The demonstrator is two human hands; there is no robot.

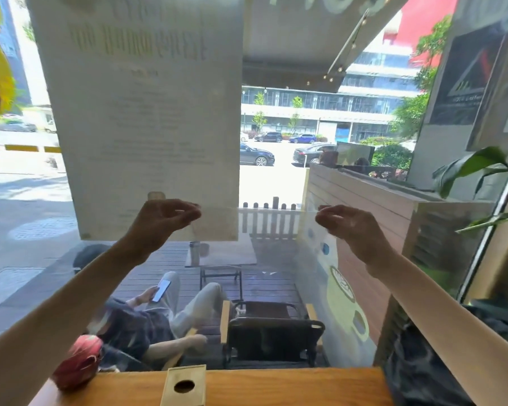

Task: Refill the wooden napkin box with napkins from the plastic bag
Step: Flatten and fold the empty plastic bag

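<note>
Window glass (276,177) fills the view, a large paper notice (147,118) taped on it. Below runs a wooden counter (291,385); the wooden napkin box (184,386) stands at its near edge, round top hole dark, contents hidden. Raised left hand (165,221) and right hand (346,224) pinch the top edge of a transparent plastic bag (329,288) stretched between them.
</note>
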